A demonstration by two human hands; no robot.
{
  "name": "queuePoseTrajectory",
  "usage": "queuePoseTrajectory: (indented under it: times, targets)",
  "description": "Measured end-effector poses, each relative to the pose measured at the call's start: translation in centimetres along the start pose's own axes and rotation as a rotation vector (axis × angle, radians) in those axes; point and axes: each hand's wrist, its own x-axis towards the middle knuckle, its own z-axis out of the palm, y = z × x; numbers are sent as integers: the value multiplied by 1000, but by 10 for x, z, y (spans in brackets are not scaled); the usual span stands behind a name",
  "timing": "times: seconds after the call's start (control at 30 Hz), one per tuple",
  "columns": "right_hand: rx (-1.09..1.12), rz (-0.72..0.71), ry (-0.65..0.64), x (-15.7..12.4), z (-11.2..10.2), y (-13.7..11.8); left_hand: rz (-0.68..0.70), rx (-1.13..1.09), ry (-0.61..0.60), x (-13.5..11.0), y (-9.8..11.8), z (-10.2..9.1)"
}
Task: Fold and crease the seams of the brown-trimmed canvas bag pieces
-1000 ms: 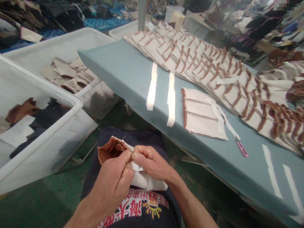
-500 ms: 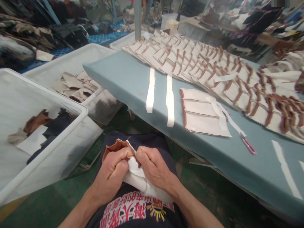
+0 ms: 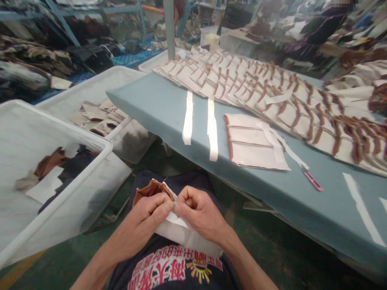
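Note:
Over my lap is a white fabric piece with brown lining (image 3: 151,189), its brown side folded up at the far left corner. My left hand (image 3: 151,215) is closed on its edge, thumb on top. Right beside it, my right hand (image 3: 198,209) pinches the same edge, fingers curled, so the two thumbs nearly meet. A white strip lies under the fingers on the piece. What exactly sits between the fingertips is hidden.
On the blue-grey table (image 3: 142,96) to the right lie a stitched white panel (image 3: 254,155), white tape strips (image 3: 212,133), a pink-handled cutter (image 3: 313,180) and rows of white-and-brown pieces (image 3: 266,88). Left stand white bins (image 3: 102,143) holding scraps.
My hands have shifted their grip: the thumbs have come together on the edge and the right fingers have lifted and curled. The view has turned slightly.

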Motion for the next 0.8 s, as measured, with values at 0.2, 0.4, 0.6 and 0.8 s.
queuePoseTrajectory:
  times: [0.2, 0.4, 0.6, 0.8]
  targets:
    - [107, 80, -3, -7, -12, -7, 54, 46, 134, 6, -5, 8]
    - [70, 142, -55, -38, -16, -14, 158, 192, 303, 17, -1, 1]
    - [-165, 267, -32, -81, -38, 7, 195, 269, 264, 16, 2, -15]
    - [-499, 57, 259, -82, -64, -8, 211, 284, 21, 8, 15, -38]
